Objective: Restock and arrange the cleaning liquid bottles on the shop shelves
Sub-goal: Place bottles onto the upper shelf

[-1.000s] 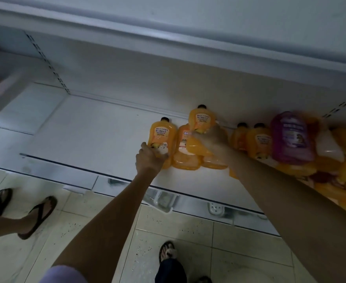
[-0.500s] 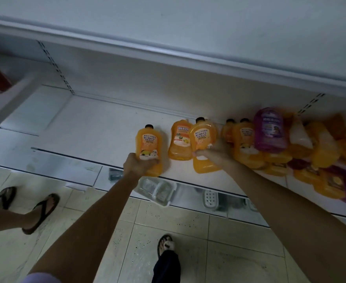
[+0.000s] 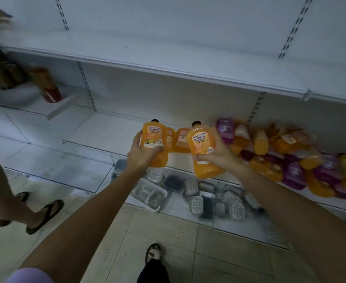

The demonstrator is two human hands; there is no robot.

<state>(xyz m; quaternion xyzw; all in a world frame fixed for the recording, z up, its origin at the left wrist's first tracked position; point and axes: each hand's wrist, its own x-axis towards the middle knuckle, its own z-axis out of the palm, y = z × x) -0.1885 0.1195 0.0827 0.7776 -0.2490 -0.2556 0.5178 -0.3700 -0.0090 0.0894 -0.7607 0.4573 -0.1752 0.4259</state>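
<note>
My left hand grips an orange cleaning liquid bottle with a black cap, held upright in front of the low white shelf. In my right hand is a second orange bottle, also upright and lifted off the shelf. Behind them two more orange bottles stand at the back of the shelf. To the right lies a jumbled pile of orange and purple bottles.
An upper white shelf runs above, bare in the middle. Soap dishes and plastic trays lie on the bottom ledge. Another person's legs in sandals stand at the left. My own foot is on the tiled floor.
Both hands have lifted their orange bottles off the low shelf and drawn them toward me. The view has tilted up, showing the upper shelf.
</note>
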